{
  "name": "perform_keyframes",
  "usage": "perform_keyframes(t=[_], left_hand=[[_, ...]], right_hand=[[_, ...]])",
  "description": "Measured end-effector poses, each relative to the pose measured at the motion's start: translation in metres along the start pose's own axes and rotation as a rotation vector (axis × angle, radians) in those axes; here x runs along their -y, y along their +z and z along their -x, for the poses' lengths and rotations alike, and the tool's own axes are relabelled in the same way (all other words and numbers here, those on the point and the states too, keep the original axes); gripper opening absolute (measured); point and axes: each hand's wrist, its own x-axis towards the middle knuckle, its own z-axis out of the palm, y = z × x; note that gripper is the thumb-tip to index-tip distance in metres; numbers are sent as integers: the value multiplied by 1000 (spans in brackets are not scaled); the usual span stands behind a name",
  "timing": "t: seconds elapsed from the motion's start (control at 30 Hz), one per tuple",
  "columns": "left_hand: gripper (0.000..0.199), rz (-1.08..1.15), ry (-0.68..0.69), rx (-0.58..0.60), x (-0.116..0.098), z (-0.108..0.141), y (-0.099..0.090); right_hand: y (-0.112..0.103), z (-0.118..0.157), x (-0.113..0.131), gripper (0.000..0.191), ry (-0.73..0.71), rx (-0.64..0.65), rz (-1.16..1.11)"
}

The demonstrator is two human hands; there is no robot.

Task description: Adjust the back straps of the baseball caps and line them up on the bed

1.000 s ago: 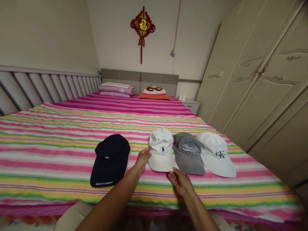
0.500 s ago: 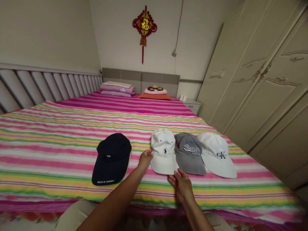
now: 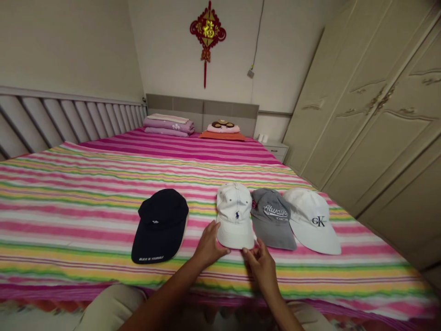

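Observation:
A white baseball cap (image 3: 234, 207) with a small dark horse-rider emblem lies upright on the striped bedspread, its brim toward me. At the brim's left edge is my left hand (image 3: 208, 246), open, with fingertips along the side and the thumb spread below the front edge. My right hand (image 3: 263, 266) touches the brim's front right corner, thumb and forefinger apart; its other fingers are partly hidden. Close on the right sits a grey cap (image 3: 274, 225) lettered "Always", overlapping a white cap (image 3: 312, 223) with a CK logo. Farther left rests a navy cap (image 3: 160, 227).
The bed's striped bedspread (image 3: 86, 216) spreads beneath the caps. Folded purple bedding (image 3: 168, 125) and a pink-and-orange stack (image 3: 223, 131) lie by the headboard (image 3: 230, 108). A slatted rail (image 3: 86, 115) runs along the left; a wardrobe (image 3: 358, 110) stands on the right.
My left hand has shifted from the cap's side down to its brim, and its thumb has spread out. My right hand has moved slightly left along the brim's front corner.

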Motion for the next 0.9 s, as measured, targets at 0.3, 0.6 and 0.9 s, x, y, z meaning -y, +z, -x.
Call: perform_keyframes(t=[0.3,0.6,0.9], left_hand=[[79,257,10,-76,7,0,4],[77,237,16,-106,5,-1,5],[53,363,-41,-114,5,47,-22]], right_hand=[[1,-3,0,70,-76,31,215],[4,-3,-11,61,-107,-1,246],[-2,18,-15,32,-175,12,273]])
